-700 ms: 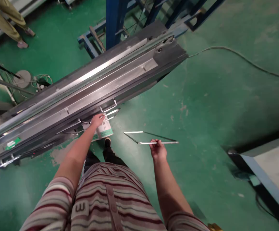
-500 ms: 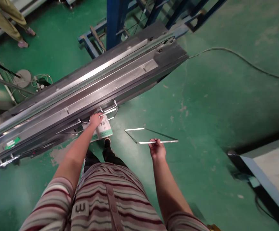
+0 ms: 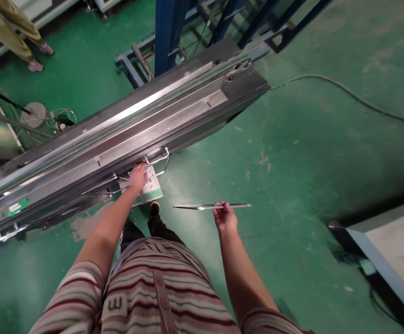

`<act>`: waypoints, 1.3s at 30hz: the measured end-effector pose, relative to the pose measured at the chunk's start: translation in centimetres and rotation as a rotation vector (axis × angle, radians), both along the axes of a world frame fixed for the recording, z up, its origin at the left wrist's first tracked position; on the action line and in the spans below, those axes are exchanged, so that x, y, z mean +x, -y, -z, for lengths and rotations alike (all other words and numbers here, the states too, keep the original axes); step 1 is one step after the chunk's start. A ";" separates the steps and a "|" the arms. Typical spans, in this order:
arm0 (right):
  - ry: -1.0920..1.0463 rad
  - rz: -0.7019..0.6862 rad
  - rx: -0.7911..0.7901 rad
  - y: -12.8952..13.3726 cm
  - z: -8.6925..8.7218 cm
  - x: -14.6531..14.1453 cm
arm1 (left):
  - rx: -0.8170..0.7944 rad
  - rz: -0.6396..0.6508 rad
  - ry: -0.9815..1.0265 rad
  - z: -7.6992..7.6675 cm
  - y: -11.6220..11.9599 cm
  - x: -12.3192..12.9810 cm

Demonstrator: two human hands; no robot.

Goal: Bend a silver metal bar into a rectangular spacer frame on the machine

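Observation:
My right hand (image 3: 226,218) pinches a thin, shiny metal frame (image 3: 188,207) over the green floor; the frame is seen almost edge-on, as a narrow strip. At the near side of a long grey metal machine (image 3: 174,124), my left hand (image 3: 138,177) has its fingers curled round the end of another thin metal frame (image 3: 160,173); the fingertips are partly hidden. Just above that frame, a bent wire bracket (image 3: 158,160) juts from the machine. A white and green printed box (image 3: 152,189) lies below my left hand.
Blue steel framework (image 3: 167,41) stands behind the machine. A cable (image 3: 330,81) runs across the floor from the machine's right end. At lower right is a pale-topped unit (image 3: 393,241). Another person's legs (image 3: 17,32) show at upper left, near a round stand base (image 3: 34,114).
The frame in my right hand has turned from an open four-sided outline to nearly edge-on and shifted slightly left. The frame at my left hand has tilted, its upper bar now against the bracket.

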State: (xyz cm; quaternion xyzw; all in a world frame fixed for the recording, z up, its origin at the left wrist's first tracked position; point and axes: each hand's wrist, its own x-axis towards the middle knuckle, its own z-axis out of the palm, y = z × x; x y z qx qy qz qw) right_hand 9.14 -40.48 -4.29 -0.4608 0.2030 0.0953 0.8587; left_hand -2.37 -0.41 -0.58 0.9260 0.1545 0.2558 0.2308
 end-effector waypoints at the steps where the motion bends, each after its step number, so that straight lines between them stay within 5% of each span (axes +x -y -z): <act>1: -0.001 -0.002 -0.002 0.0 0.0 -0.1 | 0.008 0.003 0.009 0.2 0.1 -0.1; 9: 0.005 0.005 -0.027 -0.3 -0.3 -1.2 | 0.017 0.015 0.017 1.5 0.3 -1.5; 15: 0.015 0.069 -0.045 -1.5 -2.4 -3.1 | -0.005 0.043 0.034 0.7 1.5 -3.4; 21: 0.449 0.244 -0.230 -7.3 -7.1 -9.6 | -0.286 0.399 0.026 -3.7 9.1 -8.2; 24: 0.764 0.221 -0.516 -11.3 -9.7 -14.6 | -0.282 0.542 0.104 -6.6 13.1 -11.5; 27: 1.120 0.093 -0.727 -14.3 -11.6 -19.7 | -0.284 0.533 0.168 -7.8 14.7 -14.8; 33: 1.546 -0.329 -0.893 -16.7 -11.2 -27.2 | -0.544 0.401 0.307 -6.2 10.0 -24.8; 39: 1.466 -0.056 -1.113 -20.4 -8.4 -33.3 | -0.563 0.208 0.543 -1.3 0.6 -42.5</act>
